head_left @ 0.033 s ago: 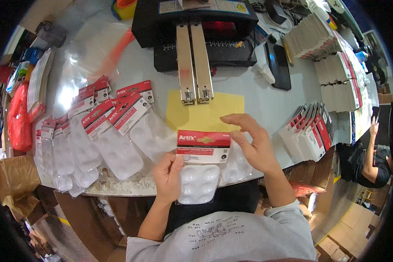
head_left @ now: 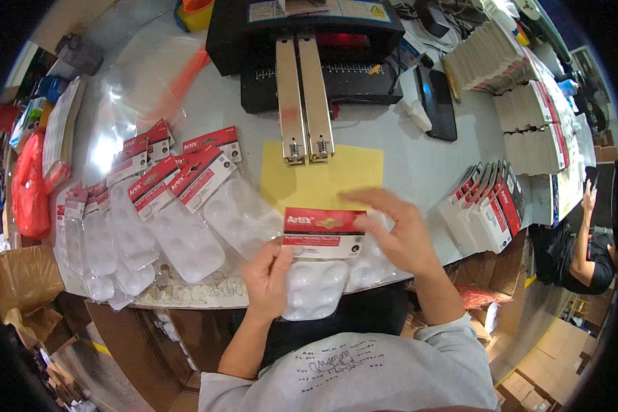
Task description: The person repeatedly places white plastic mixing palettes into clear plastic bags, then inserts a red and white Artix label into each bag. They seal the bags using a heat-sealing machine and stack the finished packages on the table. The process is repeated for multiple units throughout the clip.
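Observation:
A plastic mixing palette (head_left: 314, 288), white with round wells, hangs in a clear bag below a red and white header card (head_left: 323, 232). My left hand (head_left: 268, 278) pinches this packaged palette at the card's lower left edge, thumb on top. Close by the card's right end is my right hand (head_left: 398, 230), its fingers stretched out and apart from the thumb, slightly blurred. The right thumb is at the card's upper right corner; whether it presses there I cannot tell. Another white palette (head_left: 369, 264) in clear wrap lies partly hidden beneath the right hand.
Packaged palettes (head_left: 185, 240) with red cards lie overlapped at left. A black sealing machine (head_left: 309, 89) with two metal arms stands ahead, over a yellow sheet (head_left: 323, 175). Header cards (head_left: 484, 209) stand stacked at right, near a phone (head_left: 438, 103). Another person (head_left: 587, 254) is at far right.
The packaged palette and its card have shifted slightly right and tilted a little. My right fingers have moved slightly left and down, with some blur.

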Demonstrator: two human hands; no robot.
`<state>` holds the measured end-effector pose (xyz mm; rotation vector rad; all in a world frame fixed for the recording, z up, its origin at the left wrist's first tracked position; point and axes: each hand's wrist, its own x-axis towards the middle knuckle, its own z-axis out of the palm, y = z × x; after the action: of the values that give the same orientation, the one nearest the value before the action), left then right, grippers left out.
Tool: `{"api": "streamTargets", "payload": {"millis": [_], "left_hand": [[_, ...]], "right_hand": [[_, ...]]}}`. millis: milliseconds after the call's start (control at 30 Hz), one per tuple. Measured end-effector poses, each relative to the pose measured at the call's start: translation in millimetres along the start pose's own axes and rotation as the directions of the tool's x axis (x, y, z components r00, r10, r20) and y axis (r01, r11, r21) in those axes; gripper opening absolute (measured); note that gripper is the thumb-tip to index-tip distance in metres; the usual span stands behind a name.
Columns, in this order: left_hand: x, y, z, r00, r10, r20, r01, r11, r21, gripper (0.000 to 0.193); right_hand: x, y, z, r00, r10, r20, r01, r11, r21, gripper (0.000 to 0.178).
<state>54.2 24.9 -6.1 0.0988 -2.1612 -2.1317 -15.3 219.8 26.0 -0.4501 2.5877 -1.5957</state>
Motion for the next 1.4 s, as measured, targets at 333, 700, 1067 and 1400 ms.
{"api": "streamTargets", "payload": {"millis": [333, 700, 1067, 1400], "left_hand": [[-4.4, 5.1, 7.3, 0.998, -0.054, 0.044, 0.045, 0.984, 0.173, 0.016], [5.7, -1.5, 8.7, 0.947, -0.227, -0.225, 0.228, 0.973, -0.023, 0.025], [7.3, 7.1, 9.8, 0.951, -0.157, -0.265, 0.203, 0.967, 0.154, 0.025], [66.6, -19.9, 9.6, 0.956, -0.154, -0.252, 0.185, 0.977, 0.107, 0.027]], "right_hand": [[-1.0, -14.9, 7.7, 0.96, 0.27, 0.076, -0.28, 0.923, 0.265, 0.012], [-20.3, 5.4, -3.9, 0.868, 0.434, 0.24, -0.484, 0.847, 0.219, 0.019], [-16.3, -7.8, -2.3, 0.799, 0.521, 0.302, -0.6, 0.727, 0.335, 0.016], [27.8, 25.8, 24.4, 0.818, 0.527, 0.231, -0.522, 0.512, 0.683, 0.017]]}}
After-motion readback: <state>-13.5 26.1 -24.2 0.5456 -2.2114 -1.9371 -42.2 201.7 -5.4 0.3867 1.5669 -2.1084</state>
